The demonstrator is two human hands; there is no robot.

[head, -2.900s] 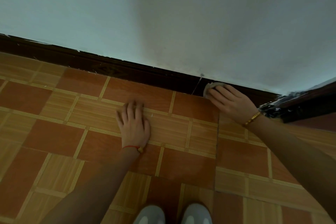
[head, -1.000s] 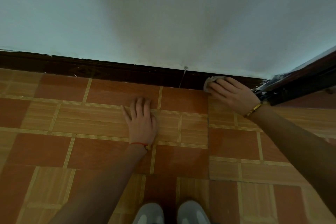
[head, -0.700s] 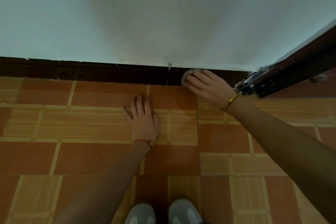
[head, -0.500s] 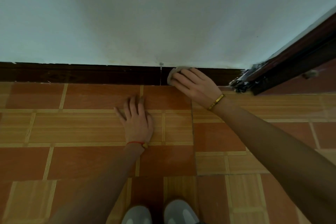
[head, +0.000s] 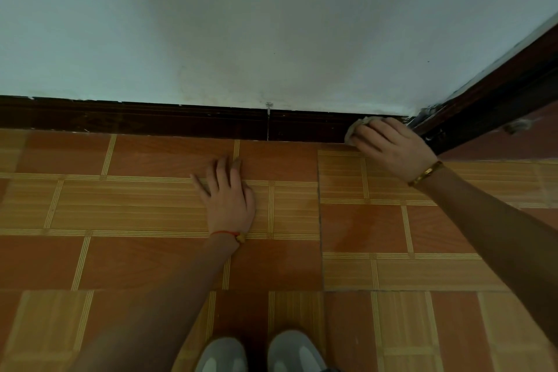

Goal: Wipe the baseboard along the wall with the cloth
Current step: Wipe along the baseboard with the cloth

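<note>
A dark brown baseboard [head: 157, 119] runs along the foot of the pale wall, with a vertical joint [head: 268, 124] near the middle. My right hand [head: 392, 146] presses a small whitish cloth [head: 356, 127] against the baseboard's right end, close to the corner; my fingers hide most of the cloth. My left hand [head: 229, 199] lies flat, palm down, on the floor tiles with nothing in it, well left of the cloth.
A dark wooden door frame [head: 498, 93] meets the baseboard at the right corner. Orange and tan patterned tiles [head: 120, 220] cover the floor. My two grey shoes [head: 259, 353] show at the bottom edge.
My right hand has slid the cloth to the right along the baseboard, from beside the vertical joint to the end near the door frame. My left hand stays planted on the floor.
</note>
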